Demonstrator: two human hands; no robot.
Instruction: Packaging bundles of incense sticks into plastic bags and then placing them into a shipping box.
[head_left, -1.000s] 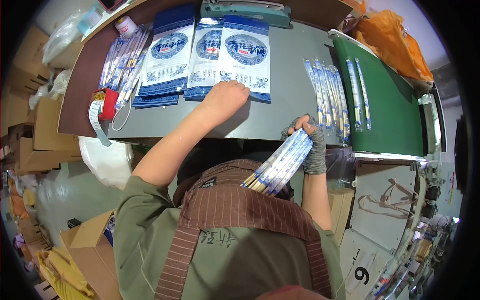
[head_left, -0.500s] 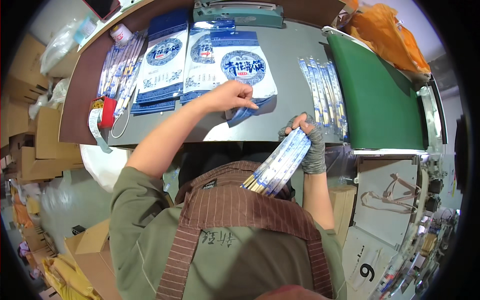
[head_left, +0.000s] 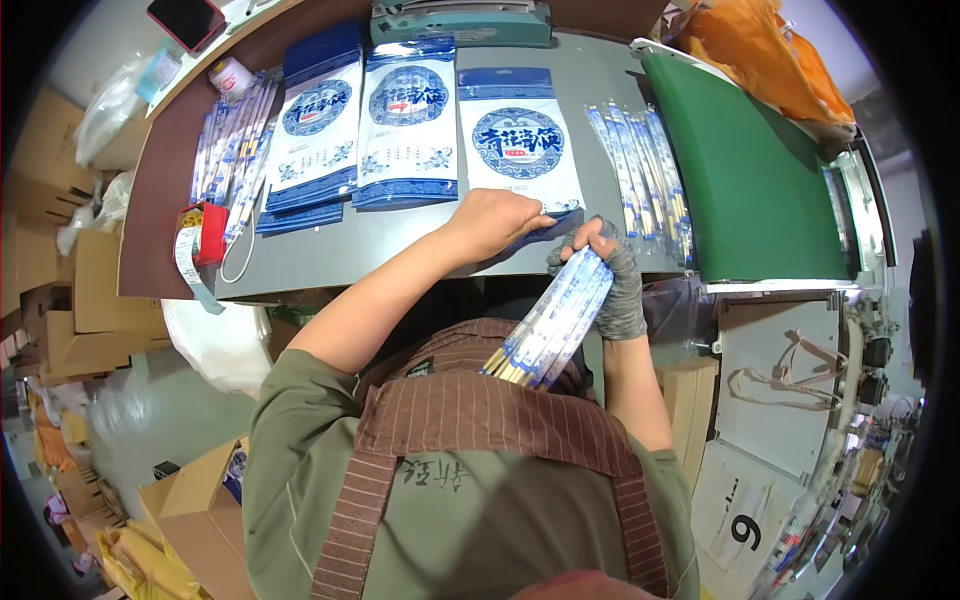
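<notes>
My left hand (head_left: 497, 222) is closed on the near edge of a flat blue-and-white plastic pouch (head_left: 520, 165), pinching its dark blue end. The pouch lies on the grey tabletop, its round printed emblem facing up. In a grey fingerless glove, my right hand (head_left: 608, 275) grips a bundle of individually wrapped chopsticks (head_left: 560, 320) in blue-and-white sleeves. The bundle slants down toward my apron, bare tan ends lowest. Both hands are close together at the table's near edge. Left of the held pouch lie two stacks of matching pouches, a middle stack (head_left: 405, 140) and a left stack (head_left: 315, 130).
More wrapped chopsticks lie in a left pile (head_left: 232, 140) and a right pile (head_left: 640, 180). Beside the right pile is a green board (head_left: 745, 170). A red tape dispenser (head_left: 207, 235) sits at the table's left; a teal box (head_left: 460, 25) stands at the back.
My left hand has moved right with the pouch, which now lies apart from the middle stack instead of overlapping it. My right hand still holds the chopsticks, almost unmoved.
</notes>
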